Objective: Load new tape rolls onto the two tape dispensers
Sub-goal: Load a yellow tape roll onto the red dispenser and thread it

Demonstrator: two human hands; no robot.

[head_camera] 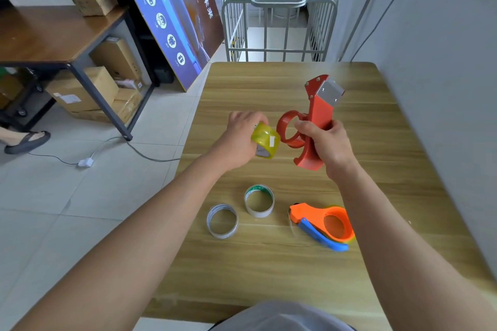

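My right hand (326, 142) grips the handle of a red tape dispenser (313, 115), held above the wooden table (269, 263) with its metal blade pointing up and away and its empty ring toward the left. My left hand (239, 134) holds a yellowish clear tape roll (265, 141) just left of that ring, a small gap between them. An orange and blue tape dispenser (326, 223) lies on the table near my right forearm, with yellowish tape showing at its ring's edge. Two empty white cardboard cores, one (259, 200) and the other (222, 220), lie left of it.
A grey wall (443, 88) runs along the table's right edge. Beyond the far edge stands a metal cage cart (279, 21). To the left are a blue poster board (172, 16), a brown desk (48, 35) with cardboard boxes under it, and a person's sandalled foot (27, 140).
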